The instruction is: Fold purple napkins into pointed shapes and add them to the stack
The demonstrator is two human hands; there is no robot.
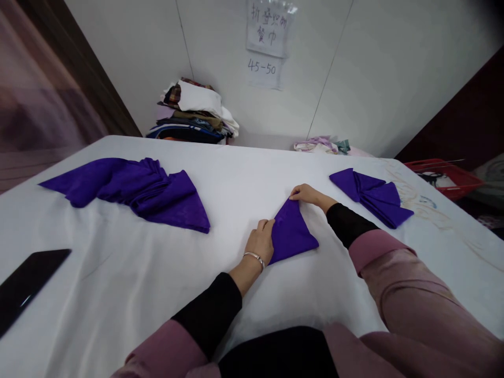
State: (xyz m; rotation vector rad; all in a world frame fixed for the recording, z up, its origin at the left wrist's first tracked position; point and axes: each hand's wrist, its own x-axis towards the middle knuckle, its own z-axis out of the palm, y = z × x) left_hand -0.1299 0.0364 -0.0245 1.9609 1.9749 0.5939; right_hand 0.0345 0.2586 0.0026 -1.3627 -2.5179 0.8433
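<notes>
A purple cloth napkin (293, 231), folded into a rough triangle, lies between my hands on the white tablecloth (177, 283). My left hand (261, 242), with a silver bracelet at the wrist, grips its left edge; the fingertips curl over the cloth and the thumb is hidden. My right hand (309, 195) pinches the napkin's top corner between thumb and fingers. To the right lies a purple napkin folded in pleats (374, 197). On the left, a loose heap of purple napkins (134, 186) spreads across the table.
A black flat device (31, 283) lies at the left edge. Behind the table rise a stack of folded clothes (197, 113) and a small cloth pile (321, 144). A red basket (449, 178) stands beyond the right edge. Handwritten paper signs (265, 44) hang on the wall.
</notes>
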